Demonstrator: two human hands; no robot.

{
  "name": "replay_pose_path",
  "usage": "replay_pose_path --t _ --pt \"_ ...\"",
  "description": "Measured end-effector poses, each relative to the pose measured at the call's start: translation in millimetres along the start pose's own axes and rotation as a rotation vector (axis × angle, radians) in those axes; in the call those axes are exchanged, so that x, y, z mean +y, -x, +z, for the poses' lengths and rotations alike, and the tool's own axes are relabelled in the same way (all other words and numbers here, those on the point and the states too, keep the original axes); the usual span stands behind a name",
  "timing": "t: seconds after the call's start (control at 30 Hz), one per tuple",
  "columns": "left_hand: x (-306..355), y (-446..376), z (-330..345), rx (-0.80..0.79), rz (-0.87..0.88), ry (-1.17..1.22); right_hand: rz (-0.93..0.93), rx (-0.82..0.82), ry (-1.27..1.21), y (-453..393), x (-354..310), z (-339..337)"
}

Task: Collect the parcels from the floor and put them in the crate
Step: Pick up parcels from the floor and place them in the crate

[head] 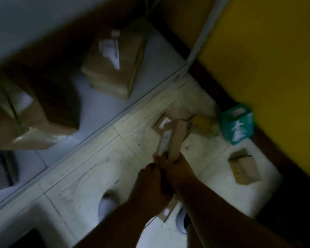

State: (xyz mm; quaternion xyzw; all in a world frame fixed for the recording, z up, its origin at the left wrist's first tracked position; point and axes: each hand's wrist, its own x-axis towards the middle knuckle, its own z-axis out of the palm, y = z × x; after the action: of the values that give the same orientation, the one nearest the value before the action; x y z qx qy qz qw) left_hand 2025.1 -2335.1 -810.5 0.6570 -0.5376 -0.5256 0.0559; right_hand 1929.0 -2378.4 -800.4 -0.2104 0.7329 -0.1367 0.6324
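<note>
- Along the left edge, on a grey-white shelf raised a step above the floor, stand two brown cartons: a large carton and, further right, a taped carton bearing a white label. Neither is open, so their contents cannot be told.
- At centre, the left hand and the right hand meet over the tiled floor. The right hand grips the near end of a long narrow parcel, whose long axis runs straight away from the person. The left hand lies curled against it; blur hides whether it holds anything.
- Beneath the wrists, a second flat parcel shows; who holds it cannot be told.
- Beyond the long parcel's far end lies a flat labelled parcel, then a yellow packet.
- To the right, near the right hand's side, sit a teal box and a small brown parcel, both on the floor, well apart.
- No crate is in view; judged from this, several parcels remain to collect.
</note>
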Motion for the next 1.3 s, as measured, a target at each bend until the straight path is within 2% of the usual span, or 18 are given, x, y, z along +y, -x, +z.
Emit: replay_pose_path --t 0.07,0.13,0.33,0.4,0.53,0.67,0.8,1.07,1.3 --pt "40.2 40.8 -37.5 -0.108 0.093 0.055 -0.104 0.068 -0.080 64.4 -27.9 -19.5" --pt "76.4 79.2 -79.8 -0.115 0.164 0.106 -0.159 0.101 -0.143 125.6 -53.6 -38.4" --pt "156.3 181.9 -164.8 0.337 0.198 0.170 -0.346 0.032 -0.208 290.7 -100.8 -70.9" --pt "182.2 223.1 -175.9 0.368 0.155 0.291 -0.412 -0.044 -0.186 330.7 -104.9 -80.1" --pt "207.6 291.7 -170.1 0.401 0.107 0.422 -0.631 -0.224 -0.075 394.7 -107.9 -108.8" --pt "221.6 343.1 -135.1 0.510 0.106 0.637 -0.762 -0.247 0.050 434.2 -94.5 -138.4" --pt "234.6 388.3 -103.0 0.635 0.075 0.753 -0.809 -0.291 0.091 454.7 -73.4 -147.7" --pt "209.6 471.0 -92.0 0.869 0.020 0.746 -0.908 -0.197 0.219 498.4 -31.5 -104.8" --pt "164.4 532.0 -96.2 0.999 -0.037 0.711 -0.984 -0.208 0.317 539.3 1.2 -49.3"
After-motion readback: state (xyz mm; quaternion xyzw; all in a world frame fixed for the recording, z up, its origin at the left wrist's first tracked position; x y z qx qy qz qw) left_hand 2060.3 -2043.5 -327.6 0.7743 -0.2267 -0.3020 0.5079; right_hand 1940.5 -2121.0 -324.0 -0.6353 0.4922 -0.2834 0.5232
